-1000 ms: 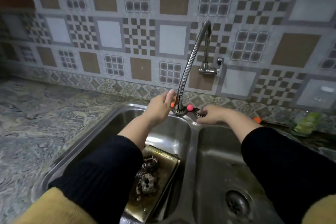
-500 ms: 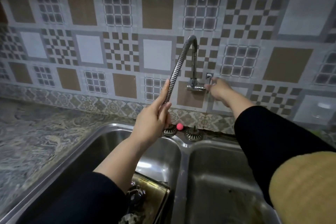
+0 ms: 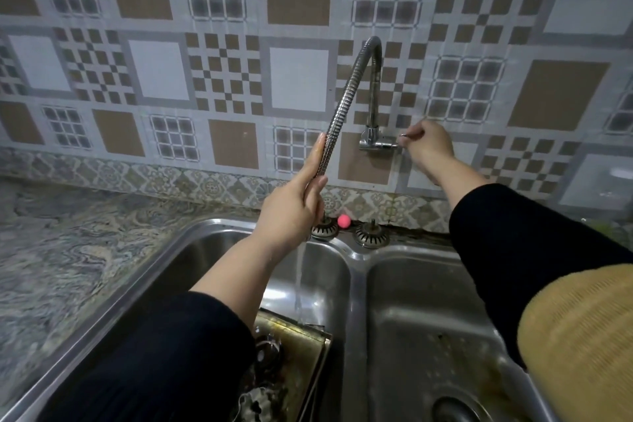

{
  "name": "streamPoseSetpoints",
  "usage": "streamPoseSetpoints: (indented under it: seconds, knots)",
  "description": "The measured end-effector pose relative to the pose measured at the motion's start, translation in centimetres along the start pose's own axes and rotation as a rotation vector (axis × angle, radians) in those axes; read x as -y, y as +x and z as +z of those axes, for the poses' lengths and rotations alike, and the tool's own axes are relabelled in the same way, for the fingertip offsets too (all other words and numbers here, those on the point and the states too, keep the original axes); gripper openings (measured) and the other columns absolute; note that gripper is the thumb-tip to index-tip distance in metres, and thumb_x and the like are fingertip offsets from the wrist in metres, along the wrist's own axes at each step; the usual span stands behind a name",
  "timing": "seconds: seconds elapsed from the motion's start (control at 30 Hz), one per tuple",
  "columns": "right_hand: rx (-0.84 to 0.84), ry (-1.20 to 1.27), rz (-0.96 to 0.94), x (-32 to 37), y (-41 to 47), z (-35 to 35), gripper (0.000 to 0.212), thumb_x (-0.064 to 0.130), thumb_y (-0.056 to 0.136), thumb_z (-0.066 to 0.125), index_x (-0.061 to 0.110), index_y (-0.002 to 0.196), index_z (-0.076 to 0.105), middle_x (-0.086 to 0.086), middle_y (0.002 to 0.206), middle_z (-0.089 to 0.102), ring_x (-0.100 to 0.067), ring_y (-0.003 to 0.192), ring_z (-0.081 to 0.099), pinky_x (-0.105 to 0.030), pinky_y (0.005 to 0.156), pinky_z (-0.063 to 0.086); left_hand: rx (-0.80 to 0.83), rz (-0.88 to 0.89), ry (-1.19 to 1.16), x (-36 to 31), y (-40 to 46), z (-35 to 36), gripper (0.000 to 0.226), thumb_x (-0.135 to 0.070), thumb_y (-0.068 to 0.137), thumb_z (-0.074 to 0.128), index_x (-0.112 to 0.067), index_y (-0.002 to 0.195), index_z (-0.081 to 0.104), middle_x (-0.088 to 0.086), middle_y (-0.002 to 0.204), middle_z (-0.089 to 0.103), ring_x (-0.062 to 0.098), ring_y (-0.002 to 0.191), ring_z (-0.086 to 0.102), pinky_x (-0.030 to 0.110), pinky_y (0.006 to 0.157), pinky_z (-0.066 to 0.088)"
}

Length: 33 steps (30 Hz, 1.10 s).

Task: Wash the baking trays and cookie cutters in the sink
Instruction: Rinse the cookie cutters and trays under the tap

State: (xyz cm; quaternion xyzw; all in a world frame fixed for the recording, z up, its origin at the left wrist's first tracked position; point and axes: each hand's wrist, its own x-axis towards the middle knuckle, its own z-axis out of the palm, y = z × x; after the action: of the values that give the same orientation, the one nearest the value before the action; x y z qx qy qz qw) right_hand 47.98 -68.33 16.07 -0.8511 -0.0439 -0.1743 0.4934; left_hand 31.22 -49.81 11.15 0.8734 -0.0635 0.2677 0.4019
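Note:
A dirty gold-coloured baking tray (image 3: 301,349) lies in the left basin of the steel double sink (image 3: 356,288), with metal cookie cutters (image 3: 263,353) on it, partly hidden by my left forearm. My left hand (image 3: 291,212) is closed around the lower end of the flexible tap hose (image 3: 342,103), and a stream of water (image 3: 298,284) falls from under it onto the tray's far edge. My right hand (image 3: 424,144) grips the tap handle (image 3: 402,137) at the wall valve.
Two sink strainers (image 3: 323,229) (image 3: 371,236) and a small pink ball (image 3: 344,221) sit on the sink's back ledge. The right basin has a drain (image 3: 452,409) near the front. A marbled counter (image 3: 68,250) lies to the left, tiled wall behind.
My right hand went from the sink ledge up to the tap handle. Water now runs from the hose into the left basin. My left hand kept hold of the hose.

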Motion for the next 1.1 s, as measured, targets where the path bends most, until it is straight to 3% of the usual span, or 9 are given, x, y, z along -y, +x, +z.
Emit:
streamPoseSetpoints:
  seconds: [0.1, 0.2, 0.3, 0.5, 0.7, 0.8, 0.93, 1.03, 1.1]
  knots:
    - [0.015, -0.106, -0.096, -1.6, -2.2, 0.3, 0.006, 0.005, 0.090, 0.056, 0.009, 0.093, 0.060, -0.003, 0.104, 0.062, -0.018, 0.093, 0.057, -0.023, 0.079, 0.040, 0.029, 0.002, -0.036, 0.3, 0.1, -0.2, 0.059, -0.032, 0.103, 0.036, -0.067, 0.137, 0.005, -0.004, 0.061, 0.060, 0.014, 0.060, 0.062, 0.033, 0.063, 0.054]
    - [0.093, -0.251, -0.142, -1.8, -3.7, -0.1, 0.020, 0.007, 0.091, 0.055, 0.010, 0.110, 0.060, -0.003, 0.117, 0.061, -0.019, 0.102, 0.061, -0.026, 0.090, 0.046, 0.073, 0.031, -0.053, 0.6, 0.3, -0.4, 0.060, -0.032, 0.103, 0.035, -0.073, 0.131, 0.001, -0.001, 0.060, 0.059, 0.021, 0.061, 0.062, 0.041, 0.066, 0.055]
    - [0.168, -0.416, -0.102, -0.2, -4.5, -1.0, 0.038, 0.014, 0.091, 0.060, 0.014, 0.128, 0.056, -0.006, 0.134, 0.055, -0.023, 0.117, 0.056, -0.021, 0.092, 0.037, 0.096, 0.063, -0.062, 1.0, 0.5, -0.7, 0.062, -0.032, 0.103, 0.035, -0.076, 0.127, -0.003, -0.001, 0.062, 0.062, 0.018, 0.062, 0.062, 0.040, 0.068, 0.055]
    - [0.219, -0.404, -0.126, 3.6, -10.8, 0.5, 0.029, 0.013, 0.091, 0.059, 0.015, 0.119, 0.065, -0.004, 0.124, 0.063, -0.018, 0.109, 0.058, -0.017, 0.088, 0.036, 0.179, 0.071, -0.200, 1.2, 0.0, -1.1, 0.058, -0.027, 0.103, 0.036, -0.050, 0.148, 0.007, -0.006, 0.064, 0.060, 0.007, 0.061, 0.059, 0.027, 0.068, 0.049]
    - [0.368, -0.408, -0.013, 2.7, -20.5, 5.8, 0.023, 0.011, 0.090, 0.056, 0.012, 0.109, 0.068, -0.009, 0.109, 0.068, -0.025, 0.103, 0.061, -0.019, 0.072, 0.035, 0.198, -0.001, -0.241, 4.3, -6.2, -1.0, 0.054, -0.025, 0.102, 0.041, -0.032, 0.152, 0.019, 0.004, 0.120, 0.065, 0.020, 0.114, 0.058, 0.025, 0.091, 0.041]
    - [0.489, -0.375, 0.091, 0.0, -26.0, 8.6, 0.027, 0.011, 0.092, 0.051, 0.018, 0.110, 0.069, -0.004, 0.111, 0.067, -0.022, 0.102, 0.061, -0.016, 0.070, 0.033, 0.349, -0.156, -0.114, 8.4, -10.8, -0.2, 0.049, -0.027, 0.101, 0.045, -0.027, 0.148, 0.032, 0.004, 0.134, 0.058, 0.017, 0.119, 0.055, 0.018, 0.090, 0.038]
    - [0.715, -0.367, 0.261, -3.6, -32.5, 11.7, 0.031, 0.019, 0.089, 0.061, 0.018, 0.120, 0.064, -0.003, 0.114, 0.066, -0.013, 0.092, 0.057, -0.018, 0.077, 0.041, 0.695, -0.361, 0.282, 14.3, -16.4, 0.7, 0.040, -0.025, 0.096, 0.049, -0.027, 0.136, 0.051, 0.007, 0.136, 0.055, 0.024, 0.120, 0.053, 0.032, 0.101, 0.042]
    - [0.716, -0.343, 0.334, -5.3, -34.9, 13.3, 0.037, 0.031, 0.083, 0.071, 0.018, 0.117, 0.064, 0.002, 0.097, 0.063, -0.010, 0.088, 0.058, -0.021, 0.081, 0.048, 0.822, -0.497, 0.291, 15.6, -18.8, 0.5, 0.044, -0.023, 0.095, 0.049, -0.026, 0.139, 0.048, 0.007, 0.141, 0.049, 0.023, 0.125, 0.050, 0.032, 0.104, 0.041]
    - [0.684, -0.338, 0.335, -5.4, -35.3, 13.9, 0.022, 0.027, 0.082, 0.072, 0.018, 0.102, 0.069, 0.006, 0.086, 0.061, -0.010, 0.084, 0.060, -0.024, 0.082, 0.051, 0.819, -0.476, 0.267, 15.8, -19.5, 0.4, 0.040, -0.021, 0.096, 0.050, -0.026, 0.135, 0.053, 0.004, 0.138, 0.053, 0.020, 0.122, 0.053, 0.027, 0.098, 0.043]
